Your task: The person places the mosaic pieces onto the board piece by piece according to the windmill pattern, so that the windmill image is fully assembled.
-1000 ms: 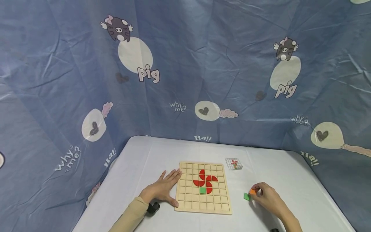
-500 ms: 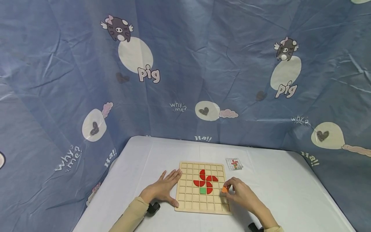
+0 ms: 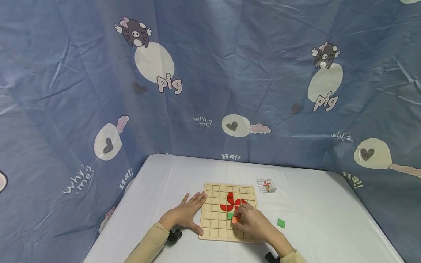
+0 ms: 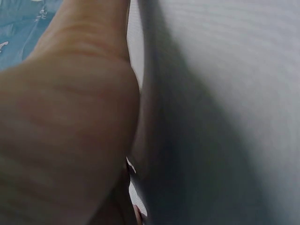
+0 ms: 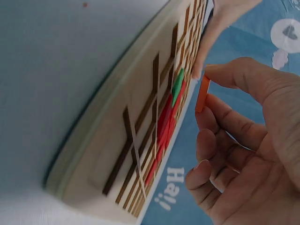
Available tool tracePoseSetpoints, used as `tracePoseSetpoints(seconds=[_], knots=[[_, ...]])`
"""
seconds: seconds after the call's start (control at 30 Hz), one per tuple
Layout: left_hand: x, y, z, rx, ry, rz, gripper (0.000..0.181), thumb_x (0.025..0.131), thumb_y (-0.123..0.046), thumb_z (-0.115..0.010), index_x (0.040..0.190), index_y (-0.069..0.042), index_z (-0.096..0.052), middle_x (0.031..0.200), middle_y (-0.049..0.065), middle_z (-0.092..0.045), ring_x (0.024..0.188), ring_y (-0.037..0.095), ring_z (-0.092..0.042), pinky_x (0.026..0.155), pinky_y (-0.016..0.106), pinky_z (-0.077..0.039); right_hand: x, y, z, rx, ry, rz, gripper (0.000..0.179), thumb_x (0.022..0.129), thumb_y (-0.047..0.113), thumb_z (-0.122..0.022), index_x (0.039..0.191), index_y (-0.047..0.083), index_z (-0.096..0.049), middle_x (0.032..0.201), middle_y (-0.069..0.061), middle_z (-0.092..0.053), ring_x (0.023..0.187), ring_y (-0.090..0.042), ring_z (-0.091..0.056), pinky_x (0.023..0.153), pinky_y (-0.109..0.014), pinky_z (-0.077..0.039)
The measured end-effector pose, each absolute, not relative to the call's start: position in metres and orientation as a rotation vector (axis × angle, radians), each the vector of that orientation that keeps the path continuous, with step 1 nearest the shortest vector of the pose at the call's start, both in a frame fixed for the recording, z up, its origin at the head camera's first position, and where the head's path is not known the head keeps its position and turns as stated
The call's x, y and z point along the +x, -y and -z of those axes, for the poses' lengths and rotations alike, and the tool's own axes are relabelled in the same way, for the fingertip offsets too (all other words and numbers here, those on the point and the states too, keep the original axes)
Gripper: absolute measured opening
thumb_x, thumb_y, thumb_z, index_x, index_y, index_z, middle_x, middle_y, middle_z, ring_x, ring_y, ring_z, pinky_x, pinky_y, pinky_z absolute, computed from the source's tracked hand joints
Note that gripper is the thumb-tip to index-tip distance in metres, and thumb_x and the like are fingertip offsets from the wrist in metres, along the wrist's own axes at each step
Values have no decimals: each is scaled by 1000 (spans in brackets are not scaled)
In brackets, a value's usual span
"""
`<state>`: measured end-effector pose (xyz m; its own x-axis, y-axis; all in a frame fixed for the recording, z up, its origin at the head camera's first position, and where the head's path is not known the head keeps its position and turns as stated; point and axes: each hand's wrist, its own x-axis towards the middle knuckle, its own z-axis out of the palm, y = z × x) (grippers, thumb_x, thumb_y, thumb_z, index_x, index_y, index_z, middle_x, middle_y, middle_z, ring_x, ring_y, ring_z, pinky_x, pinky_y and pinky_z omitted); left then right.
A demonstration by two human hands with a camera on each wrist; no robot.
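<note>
My left hand [image 3: 184, 214] lies with spread, straight fingers against the left edge of a wooden grid board [image 3: 210, 232]. Between thumb and index finger, my right hand [image 3: 252, 221] pinches an orange tile [image 3: 235, 220]. In the right wrist view the orange tile [image 5: 203, 93] is seen edge-on, apart from the board's surface. On the board, a green square [image 3: 230, 216] sits in a cell just up and left of the orange tile. Several red quarter-round pieces [image 3: 226, 208] form a pinwheel above it, partly covered by my right hand. The left wrist view shows mostly skin and white cloth.
A loose green tile [image 3: 281, 223] lies on the white tabletop [image 3: 315, 204] right of the board. Pattern cards [image 3: 266, 186] lie beyond the board's upper right corner. A blue printed curtain [image 3: 210, 91] hangs behind and beside the table.
My right hand has carried the orange tile leftward from beside the loose green tile to over the board, near the green square. My left hand has stayed in place.
</note>
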<state>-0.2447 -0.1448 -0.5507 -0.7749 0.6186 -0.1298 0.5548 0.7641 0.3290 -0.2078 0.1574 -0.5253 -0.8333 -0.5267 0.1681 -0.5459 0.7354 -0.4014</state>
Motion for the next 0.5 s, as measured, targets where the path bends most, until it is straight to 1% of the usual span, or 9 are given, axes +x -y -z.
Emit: tracePoseSetpoints(seconds=[0.2, 0.33, 0.5], knots=[[-246, 145, 551, 913, -2736, -377, 133, 60, -73, -73, 156, -7, -9, 164, 11, -5, 151, 31, -6, 119, 61, -3, -208, -149, 529, 957, 2887, -679, 15, 84, 28, -75, 95, 19, -69, 91, 14, -58, 87, -2, -52, 71, -22, -51], [-245, 145, 551, 904, -2732, -393, 132, 60, -71, -75, 156, -7, -10, 164, 11, -6, 151, 31, -7, 119, 61, -3, -207, -146, 532, 965, 2893, -651, 15, 83, 27, -75, 94, 19, -70, 90, 14, -56, 85, -1, -50, 73, -22, -51], [-246, 145, 551, 899, -2726, -397, 132, 61, -70, -75, 155, -6, -10, 164, 11, -6, 151, 32, -7, 119, 61, -3, -206, -143, 535, 962, 2895, -591, 18, 81, 27, -77, 95, 18, -70, 89, 12, -53, 80, -1, -45, 65, -21, -48]])
